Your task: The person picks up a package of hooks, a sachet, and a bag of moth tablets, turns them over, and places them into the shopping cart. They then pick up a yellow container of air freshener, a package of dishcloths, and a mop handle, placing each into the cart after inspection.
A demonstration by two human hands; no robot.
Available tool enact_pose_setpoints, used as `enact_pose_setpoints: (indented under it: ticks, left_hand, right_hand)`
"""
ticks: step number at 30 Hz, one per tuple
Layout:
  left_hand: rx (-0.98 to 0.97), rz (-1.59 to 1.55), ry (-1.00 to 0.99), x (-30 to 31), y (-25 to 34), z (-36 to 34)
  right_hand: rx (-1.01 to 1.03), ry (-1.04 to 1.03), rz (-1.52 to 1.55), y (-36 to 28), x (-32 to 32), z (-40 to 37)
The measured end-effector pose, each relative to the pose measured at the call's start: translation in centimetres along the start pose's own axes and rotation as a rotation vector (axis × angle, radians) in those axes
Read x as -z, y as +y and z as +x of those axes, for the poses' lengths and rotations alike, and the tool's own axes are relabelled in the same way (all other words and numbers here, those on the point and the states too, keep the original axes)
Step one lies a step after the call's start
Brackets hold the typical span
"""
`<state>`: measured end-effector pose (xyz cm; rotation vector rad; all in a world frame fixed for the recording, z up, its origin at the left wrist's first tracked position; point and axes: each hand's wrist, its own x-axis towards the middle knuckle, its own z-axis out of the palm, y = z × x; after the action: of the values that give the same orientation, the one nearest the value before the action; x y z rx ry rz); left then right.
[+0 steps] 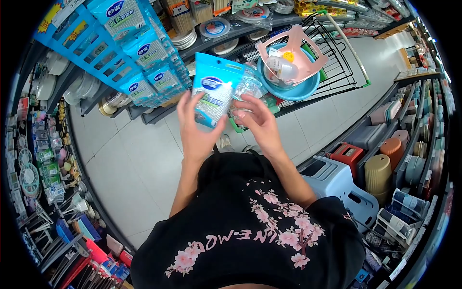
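You held the packet (215,91) up, left hand (198,137) pinching it, right hand (262,126) close, fingers apart; shifting it just needed steadiness.

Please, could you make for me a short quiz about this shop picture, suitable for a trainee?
1. What does the left hand hold?
a) a gold bin
b) a blue packet
c) a red box
2. True or false: the black top bears pink flowers.
3. Fill in: the pink plastic piece sits in a blue ____ in the cart.

Key: 1 b; 2 true; 3 basin.
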<state>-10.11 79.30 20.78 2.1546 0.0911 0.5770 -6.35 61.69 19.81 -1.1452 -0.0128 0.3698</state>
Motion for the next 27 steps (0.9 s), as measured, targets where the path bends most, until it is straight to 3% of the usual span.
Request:
enact_pose_setpoints:
  ticks: [2,6,12,15,17,19,23,27]
  left_hand:
    - [0.078,-0.012,0.058,0.5,-0.7,0.7]
    - [0.029,-0.026,0.035,0.0,-1.2,1.3]
    - [0.072,-0.039,-0.139,-5.5,0.1,1.0]
    - [0.034,-0.218,-0.263,-9.6,0.3,2.1]
    - [0.027,-0.26,-0.295,-13.5,0.3,2.9]
    - [0.032,-0.315,-0.322,-18.6,-0.2,3.7]
    - [0.06,-0.363,-0.316,-30.9,-0.9,8.1]
    - [0.079,-0.145,-0.364,-43.5,-2.6,12.7]
  right_hand:
    - [-0.015,-0.089,-0.182,0.8,0.0,0.3]
    - [-0.044,-0.08,-0.181,1.8,-1.2,1.1]
    - [0.078,0.113,-0.077,2.8,2.3,3.5]
    - [0.104,0.31,-0.082,1.6,6.0,3.9]
    - [0.13,0.411,-0.053,1.2,9.1,4.6]
    - [0.192,0.551,-0.217,1.4,13.3,6.2]
    - [0.169,0.622,-0.455,1.7,23.6,13.4]
    - [0.153,0.667,-0.748,1.6,31.8,22.2]
